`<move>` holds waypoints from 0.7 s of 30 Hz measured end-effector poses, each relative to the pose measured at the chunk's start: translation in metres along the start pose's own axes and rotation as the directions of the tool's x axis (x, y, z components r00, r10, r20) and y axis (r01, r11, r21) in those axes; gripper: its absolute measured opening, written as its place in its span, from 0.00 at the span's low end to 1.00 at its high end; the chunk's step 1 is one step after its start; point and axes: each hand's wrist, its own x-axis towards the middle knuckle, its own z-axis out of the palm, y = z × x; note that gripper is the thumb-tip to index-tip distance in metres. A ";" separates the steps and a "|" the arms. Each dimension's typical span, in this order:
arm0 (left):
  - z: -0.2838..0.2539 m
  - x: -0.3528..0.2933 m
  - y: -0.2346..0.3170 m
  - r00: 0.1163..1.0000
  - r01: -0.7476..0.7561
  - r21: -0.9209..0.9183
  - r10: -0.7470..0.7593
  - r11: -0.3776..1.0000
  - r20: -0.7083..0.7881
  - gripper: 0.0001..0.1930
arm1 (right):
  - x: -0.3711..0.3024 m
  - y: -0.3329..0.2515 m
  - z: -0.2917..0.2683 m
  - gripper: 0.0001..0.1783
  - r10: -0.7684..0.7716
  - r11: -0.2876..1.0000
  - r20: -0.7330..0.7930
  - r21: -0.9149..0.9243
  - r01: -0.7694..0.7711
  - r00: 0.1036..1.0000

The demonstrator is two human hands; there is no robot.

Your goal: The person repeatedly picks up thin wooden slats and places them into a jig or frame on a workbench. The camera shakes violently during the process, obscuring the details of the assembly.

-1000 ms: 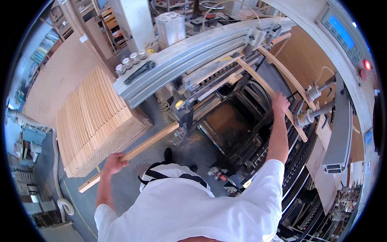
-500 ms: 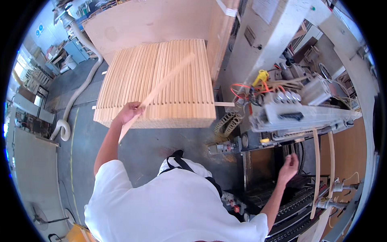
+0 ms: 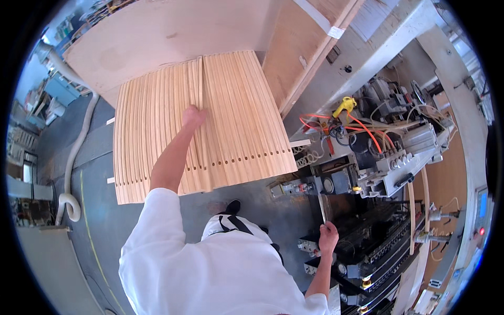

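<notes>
A broad stack of pale wooden slats (image 3: pixel 241 110) lies side by side ahead of me, with a row of small holes along its near end. My left hand (image 3: pixel 194 116) reaches over its middle, fingers closed round one wooden slat (image 3: pixel 200 84) that stands a little proud of the others. To the right, my right hand (image 3: pixel 328 237) is low beside the machine (image 3: pixel 362 231), its fingers curled together. A narrow strip (image 3: pixel 323 209) runs up from the fingertips; whether the hand holds it or it belongs to the machine I cannot tell.
Tall boards (image 3: pixel 173 34) stand behind the stack. A yellow air gun (image 3: pixel 345 106) and orange hoses hang at the machine on the right. Two long wooden strips (image 3: pixel 412 220) stand farther right. A pale flexible duct (image 3: pixel 79 147) runs along the floor at left.
My left hand has moved forward over the stack; the slat that lay diagonally across it now lines up with the rest. My right hand has moved left and nearer. The view has shifted.
</notes>
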 end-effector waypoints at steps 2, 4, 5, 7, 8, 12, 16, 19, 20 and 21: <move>0.012 0.027 -0.002 0.996 -0.019 -0.074 0.025 0.997 0.080 0.23 | -0.016 0.001 -0.005 0.18 0.109 0.994 -0.021 -0.013 -0.110 0.994; 0.021 0.039 -0.004 0.992 -0.016 -0.132 0.032 0.991 0.119 0.23 | -0.034 0.008 -0.005 0.17 0.217 0.976 -0.067 0.031 -0.215 0.974; 0.026 0.040 -0.002 0.993 -0.006 -0.154 0.024 0.988 0.119 0.23 | -0.044 0.016 -0.004 0.17 0.276 0.961 -0.095 0.058 -0.271 0.957; 0.032 0.039 -0.005 0.995 -0.070 -0.230 0.085 0.971 0.053 0.22 | -0.061 0.047 0.003 0.17 0.167 0.985 -0.101 0.067 -0.161 0.981; 0.037 0.034 -0.009 0.987 -0.159 -0.280 0.163 0.947 -0.009 0.22 | -0.069 0.061 0.009 0.18 0.104 0.994 -0.130 0.040 -0.099 0.986; 0.047 -0.004 -0.021 0.874 -0.451 -0.068 0.425 0.890 -0.234 0.23 | -0.121 0.047 0.009 0.18 0.148 0.989 -0.211 0.006 -0.150 0.966; 0.036 -0.151 0.043 0.724 -0.685 -0.327 0.661 0.651 -0.199 0.18 | -0.177 0.003 -0.028 0.16 0.234 0.971 -0.372 0.035 -0.238 0.898; 0.076 -0.234 0.058 0.575 -0.522 -0.706 0.809 0.479 0.124 0.15 | -0.231 -0.001 -0.063 0.15 0.191 0.976 -0.509 0.005 -0.219 0.839; 0.087 -0.270 0.064 0.475 -0.533 -0.716 0.860 0.450 0.186 0.15 | -0.262 0.007 -0.075 0.15 0.148 0.972 -0.609 -0.055 -0.228 0.779; 0.094 -0.305 0.069 0.375 -0.542 -0.728 0.897 0.419 0.236 0.14 | -0.292 0.015 -0.086 0.15 0.091 0.963 -0.693 -0.122 -0.241 0.715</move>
